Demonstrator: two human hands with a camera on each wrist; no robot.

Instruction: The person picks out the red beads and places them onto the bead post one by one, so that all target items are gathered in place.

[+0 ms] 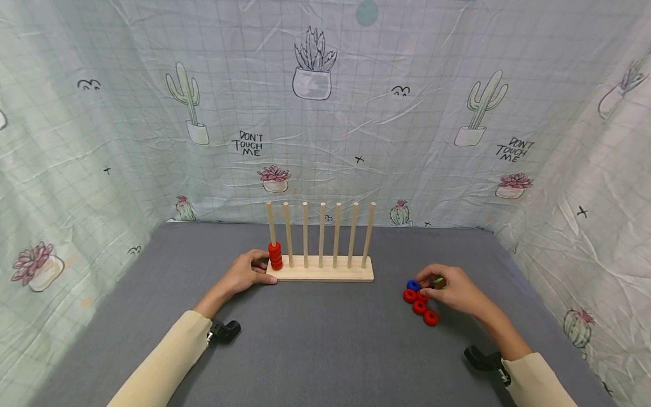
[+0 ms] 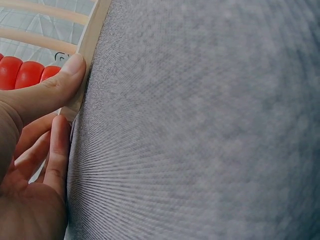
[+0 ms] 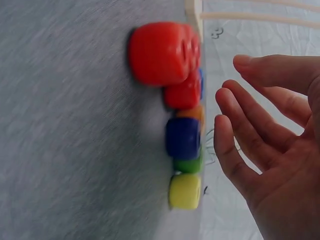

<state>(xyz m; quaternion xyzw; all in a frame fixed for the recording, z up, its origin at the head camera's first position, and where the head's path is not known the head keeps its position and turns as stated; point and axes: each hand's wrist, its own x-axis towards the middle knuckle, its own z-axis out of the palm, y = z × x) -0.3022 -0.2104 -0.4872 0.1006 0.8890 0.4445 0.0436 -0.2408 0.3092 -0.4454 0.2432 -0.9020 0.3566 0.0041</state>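
Observation:
A wooden stand (image 1: 325, 275) with several upright pegs rests on the table, several red beads (image 1: 275, 258) stacked on its leftmost peg. My left hand (image 1: 246, 271) grips the stand's left end, its thumb (image 2: 52, 90) on the front edge and its fingers round the end. Over a loose group of beads to the right hovers my right hand (image 1: 451, 288), fingers bent loosely and nothing held between them in the right wrist view. That group has red beads (image 3: 157, 54), a dark blue bead (image 3: 182, 138), a yellow bead (image 3: 185, 191), and partly hidden green (image 3: 188, 165) and orange beads (image 3: 194, 115).
Grey cloth covers the table (image 1: 325, 345). A patterned curtain (image 1: 325, 130) hangs behind it and along both sides. The pegs rise between the stand's base and the curtain. Each wrist wears a black device (image 1: 225, 331).

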